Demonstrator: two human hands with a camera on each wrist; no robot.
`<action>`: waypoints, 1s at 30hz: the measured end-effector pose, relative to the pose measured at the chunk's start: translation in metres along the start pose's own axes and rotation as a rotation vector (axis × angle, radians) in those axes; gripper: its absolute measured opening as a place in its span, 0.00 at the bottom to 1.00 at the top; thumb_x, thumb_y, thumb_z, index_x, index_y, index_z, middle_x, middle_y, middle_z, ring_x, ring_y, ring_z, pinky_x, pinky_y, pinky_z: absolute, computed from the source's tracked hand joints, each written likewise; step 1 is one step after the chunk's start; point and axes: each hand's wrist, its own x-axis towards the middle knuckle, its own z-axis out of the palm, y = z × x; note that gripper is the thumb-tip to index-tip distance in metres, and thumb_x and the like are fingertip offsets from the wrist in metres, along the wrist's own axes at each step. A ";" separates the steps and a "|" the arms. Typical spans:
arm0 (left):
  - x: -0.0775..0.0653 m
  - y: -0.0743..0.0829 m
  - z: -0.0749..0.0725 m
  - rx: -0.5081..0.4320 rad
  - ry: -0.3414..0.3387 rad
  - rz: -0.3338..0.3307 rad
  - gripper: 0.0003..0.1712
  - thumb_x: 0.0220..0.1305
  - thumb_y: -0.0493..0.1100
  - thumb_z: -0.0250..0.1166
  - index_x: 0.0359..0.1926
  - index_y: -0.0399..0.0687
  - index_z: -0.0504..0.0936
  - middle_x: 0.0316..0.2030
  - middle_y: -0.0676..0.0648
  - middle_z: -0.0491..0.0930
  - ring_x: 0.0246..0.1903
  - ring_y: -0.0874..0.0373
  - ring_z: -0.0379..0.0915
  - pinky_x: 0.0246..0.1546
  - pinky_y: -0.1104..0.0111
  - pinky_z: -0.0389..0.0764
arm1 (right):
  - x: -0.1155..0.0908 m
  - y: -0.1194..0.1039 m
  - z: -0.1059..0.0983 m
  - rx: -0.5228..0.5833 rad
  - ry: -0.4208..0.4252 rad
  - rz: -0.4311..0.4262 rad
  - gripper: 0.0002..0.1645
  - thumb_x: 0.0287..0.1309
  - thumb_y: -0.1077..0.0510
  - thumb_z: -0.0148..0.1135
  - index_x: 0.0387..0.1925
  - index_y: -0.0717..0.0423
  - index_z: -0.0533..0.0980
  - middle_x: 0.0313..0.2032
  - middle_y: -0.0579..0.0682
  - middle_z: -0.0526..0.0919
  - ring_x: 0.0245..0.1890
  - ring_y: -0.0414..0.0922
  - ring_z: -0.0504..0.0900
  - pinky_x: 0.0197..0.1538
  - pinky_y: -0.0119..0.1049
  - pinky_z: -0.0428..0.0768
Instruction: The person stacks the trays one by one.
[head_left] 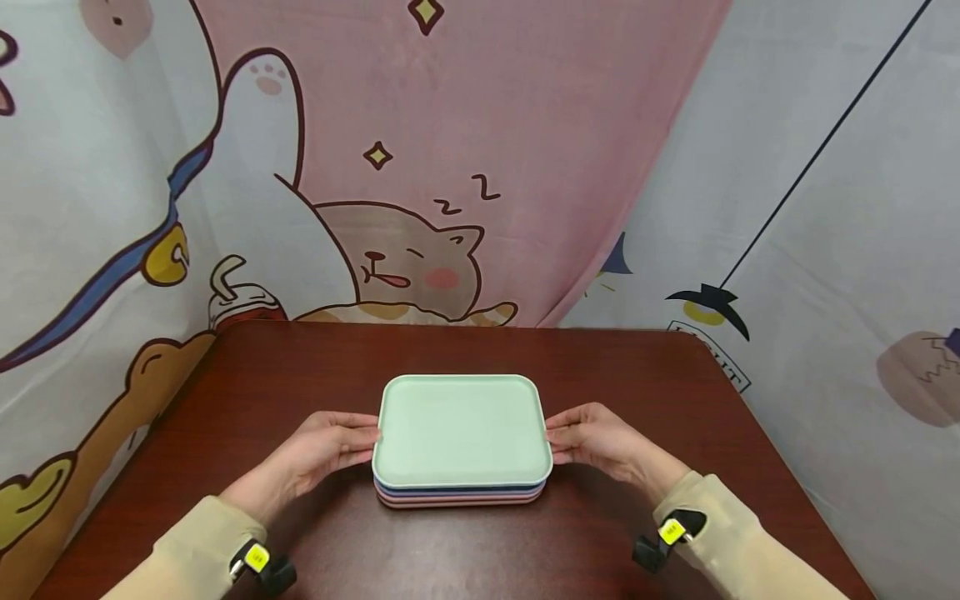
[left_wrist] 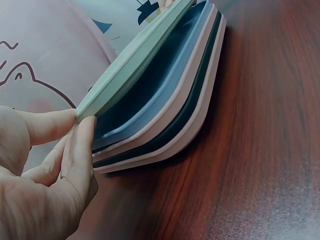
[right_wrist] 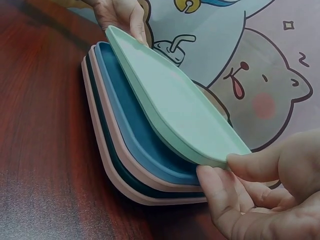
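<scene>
A pale green rectangular tray (head_left: 461, 429) sits over a stack of trays in the head view. Both wrist views show a gap between it and the blue tray (right_wrist: 150, 145) beneath, with the green one tilted. My left hand (head_left: 326, 446) pinches its left end between thumb and fingers, and my right hand (head_left: 600, 442) pinches the right end the same way. Below the blue tray come a pink tray (left_wrist: 165, 117), a dark green tray (left_wrist: 195, 95) and another pink tray (left_wrist: 200, 120). In the head view the green tray hides most of the stack.
The stack stands on a dark reddish-brown wooden table (head_left: 300, 367). Behind the table hangs a cloth (head_left: 525, 125) printed with cartoon animals. A small black device with a yellow tag (head_left: 257, 558) is worn on the left wrist, and a similar device (head_left: 671, 532) on the right.
</scene>
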 end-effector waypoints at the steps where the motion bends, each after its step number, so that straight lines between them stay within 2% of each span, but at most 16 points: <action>1: 0.000 -0.001 0.000 0.001 0.002 -0.002 0.27 0.71 0.32 0.68 0.64 0.18 0.72 0.43 0.41 0.87 0.42 0.56 0.86 0.48 0.63 0.88 | 0.000 0.001 0.000 0.000 0.000 0.001 0.20 0.72 0.70 0.59 0.57 0.84 0.71 0.39 0.58 0.87 0.37 0.46 0.88 0.45 0.40 0.89; 8: 0.001 -0.007 -0.001 0.004 -0.022 0.006 0.28 0.72 0.31 0.67 0.65 0.17 0.70 0.44 0.42 0.87 0.43 0.57 0.85 0.49 0.63 0.88 | 0.001 0.005 0.003 0.011 -0.004 0.011 0.19 0.71 0.71 0.60 0.57 0.84 0.71 0.39 0.59 0.87 0.39 0.47 0.88 0.46 0.42 0.89; 17: 0.001 -0.009 0.000 0.006 -0.014 0.017 0.28 0.72 0.31 0.67 0.65 0.17 0.70 0.44 0.42 0.86 0.43 0.56 0.85 0.48 0.63 0.88 | 0.002 0.006 0.005 0.015 0.003 0.014 0.19 0.71 0.71 0.59 0.57 0.84 0.71 0.38 0.58 0.87 0.38 0.46 0.88 0.46 0.42 0.89; 30: -0.001 -0.007 0.009 0.083 0.073 0.065 0.23 0.68 0.29 0.69 0.60 0.18 0.75 0.41 0.40 0.86 0.40 0.54 0.85 0.44 0.62 0.89 | 0.001 0.010 0.003 -0.006 0.039 0.003 0.20 0.70 0.71 0.62 0.56 0.83 0.72 0.38 0.58 0.86 0.38 0.47 0.87 0.46 0.42 0.89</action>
